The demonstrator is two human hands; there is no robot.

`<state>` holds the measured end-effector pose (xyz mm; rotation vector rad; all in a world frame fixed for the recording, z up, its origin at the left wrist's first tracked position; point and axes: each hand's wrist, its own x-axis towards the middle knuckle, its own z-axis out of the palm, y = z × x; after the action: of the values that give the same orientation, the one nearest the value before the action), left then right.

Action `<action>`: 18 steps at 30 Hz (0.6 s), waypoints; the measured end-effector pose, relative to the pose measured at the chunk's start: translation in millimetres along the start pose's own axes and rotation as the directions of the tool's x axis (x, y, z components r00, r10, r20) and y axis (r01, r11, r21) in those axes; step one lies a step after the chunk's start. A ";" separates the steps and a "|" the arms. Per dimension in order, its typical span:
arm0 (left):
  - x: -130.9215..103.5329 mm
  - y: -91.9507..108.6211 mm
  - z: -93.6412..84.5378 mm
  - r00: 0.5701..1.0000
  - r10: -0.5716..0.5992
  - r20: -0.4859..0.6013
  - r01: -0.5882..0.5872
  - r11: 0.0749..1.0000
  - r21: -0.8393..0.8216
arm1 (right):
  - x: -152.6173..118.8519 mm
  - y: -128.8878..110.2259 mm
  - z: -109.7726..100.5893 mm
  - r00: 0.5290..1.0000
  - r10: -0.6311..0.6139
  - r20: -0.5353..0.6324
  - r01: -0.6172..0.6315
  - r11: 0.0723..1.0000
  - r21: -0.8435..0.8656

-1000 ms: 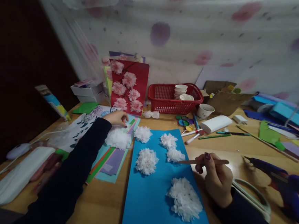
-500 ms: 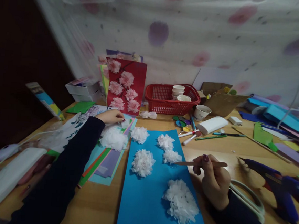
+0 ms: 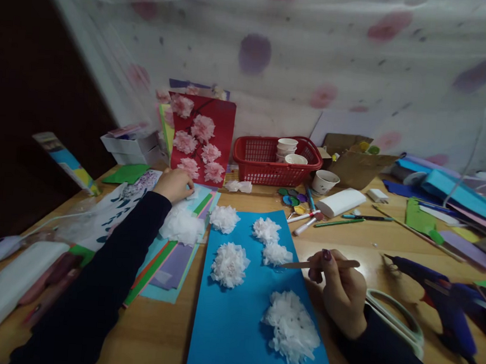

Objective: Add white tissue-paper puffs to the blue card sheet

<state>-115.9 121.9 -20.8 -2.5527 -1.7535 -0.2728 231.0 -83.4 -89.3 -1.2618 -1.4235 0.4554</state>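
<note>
A blue sheet of card lies in front of me, bearing several white ruffled tissue paper flowers. My right hand is closed around a slim wooden stick. Its pointed tip rests by the lower edge of a small flower near the card's right side. To the left, my left hand reaches over a pile of white tissue pieces, fingers curled and pinched together. What they hold, if anything, is hidden. Coloured paper sheets lie beneath that pile.
A red card with pink flowers stands at the back beside a red basket holding paper cups. Scissors and a blue glue gun lie at right. Pens and brushes lie beyond the card.
My left hand has drawn slightly left, its fingers more curled. My right hand keeps the stick at the same flower. The whole view has shifted a little.
</note>
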 end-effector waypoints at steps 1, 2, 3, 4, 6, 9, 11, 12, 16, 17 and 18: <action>-0.7 -0.2 0.1 1.000 -0.004 -0.011 0.004 1.000 0.012 | 0.1 0.2 -0.1 1.000 0.003 0.007 -0.003 1.000 0.002; -1.3 -0.3 0.5 1.000 -0.006 -0.025 0.007 1.000 0.019 | 0.2 0.5 -0.1 1.000 0.007 0.012 -0.007 1.000 0.004; -1.6 -0.5 1.3 0.999 -0.008 -0.041 0.009 1.000 0.023 | 0.2 0.9 -0.2 1.000 0.010 0.016 -0.010 1.000 0.005; -1.6 -0.6 2.2 0.998 -0.009 -0.059 0.010 1.000 0.022 | 0.1 1.2 -0.2 1.000 0.011 0.016 -0.011 1.000 0.005; -0.8 -0.8 4.3 0.996 -0.014 -0.092 0.014 1.000 0.007 | 0.0 1.7 -0.3 1.000 0.011 0.012 -0.011 1.000 0.001; 1.9 -1.4 5.1 0.993 -0.033 -0.116 0.028 0.999 -0.043 | -0.2 1.1 -0.4 1.000 0.012 0.011 -0.012 1.000 -0.008; 3.6 -1.8 2.4 0.994 -0.044 -0.098 0.035 0.995 -0.096 | -0.1 -0.2 -0.5 1.000 0.014 0.009 -0.013 1.000 -0.014; 4.2 -2.0 0.0 0.996 -0.042 -0.077 0.032 0.991 -0.129 | 0.0 -1.0 -0.5 1.000 0.011 0.008 -0.011 1.000 -0.014; 4.1 -1.0 -12.8 0.999 0.021 0.031 -0.011 0.960 -0.281 | 0.6 -3.5 -0.5 1.000 -0.002 0.012 0.002 1.000 -0.009; 3.6 0.3 -15.9 0.998 0.041 0.050 -0.023 0.951 -0.309 | 0.7 -3.8 -0.4 1.000 -0.002 0.013 0.002 1.000 -0.008; 2.9 2.5 -18.6 0.996 0.057 0.068 -0.031 0.941 -0.338 | 0.6 -4.0 -0.2 1.000 0.000 0.011 0.000 1.000 -0.005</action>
<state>-114.9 121.3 -1.9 -2.8666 -1.8104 -0.5231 229.6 -84.3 -85.6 -1.2652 -1.4346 0.4599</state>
